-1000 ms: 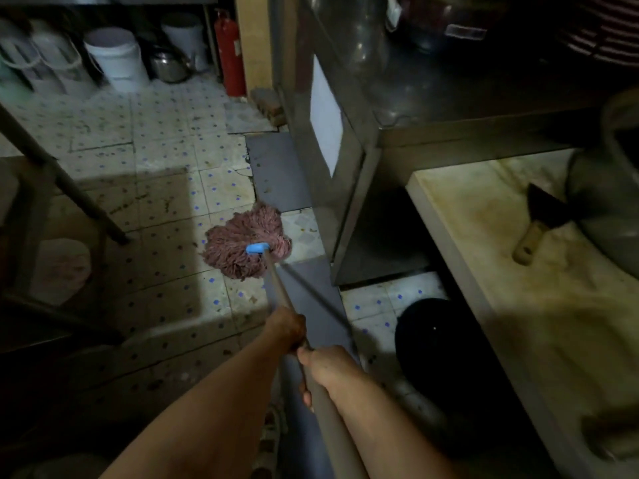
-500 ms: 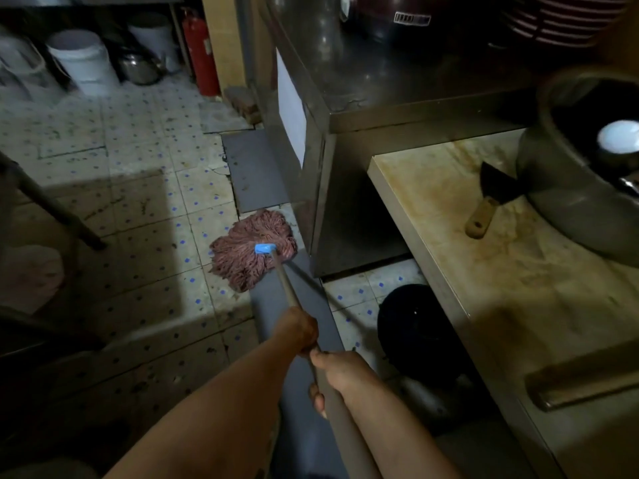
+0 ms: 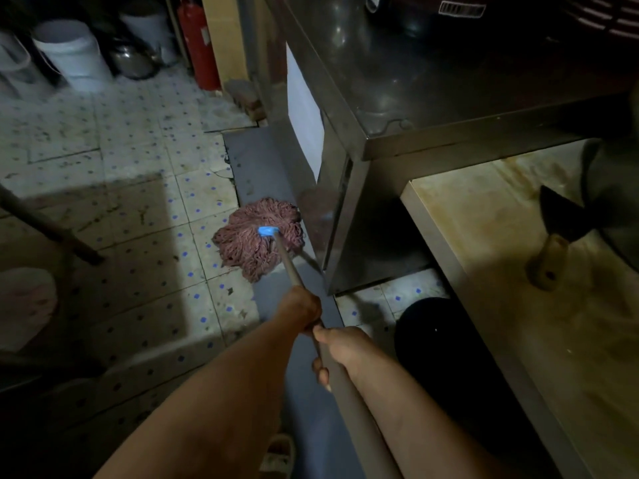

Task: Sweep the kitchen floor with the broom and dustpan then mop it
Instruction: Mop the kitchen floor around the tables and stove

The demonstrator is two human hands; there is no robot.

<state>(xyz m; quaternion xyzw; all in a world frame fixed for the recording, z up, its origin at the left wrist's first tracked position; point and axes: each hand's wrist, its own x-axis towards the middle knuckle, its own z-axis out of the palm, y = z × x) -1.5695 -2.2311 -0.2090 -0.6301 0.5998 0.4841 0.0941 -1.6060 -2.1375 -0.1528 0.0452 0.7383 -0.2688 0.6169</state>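
Both my arms reach forward and down, forearms converging on the mop handle (image 3: 294,271); my left hand (image 3: 300,311) sits farther along the shaft, fingers wrapped tight round it, knuckles turned up; my right hand (image 3: 342,354) grips just behind it, nearly touching, thumb laid along the wood and fingertips (image 3: 323,375) curling underneath; beyond my left fingers the handle slants away to a blue socket (image 3: 268,231), and the reddish mop head (image 3: 259,236) lies splayed on the floor, half on the spotted floor tiles (image 3: 145,202) and half on the grey strip (image 3: 262,174) that runs alongside the steel cabinet (image 3: 397,98); to the right of my fingers stands a stained worktop (image 3: 518,271) with a cleaver (image 3: 553,236) lying on it, its blade partly tucked under a large dark pot whose body is cut off by the frame; below my right wrist a black round bin (image 3: 442,340) sinks into shadow; the near end of the handle is lost between my forearms; far ahead of the mop, white buckets (image 3: 72,57) and a red extinguisher (image 3: 198,39) are dim and blurred.
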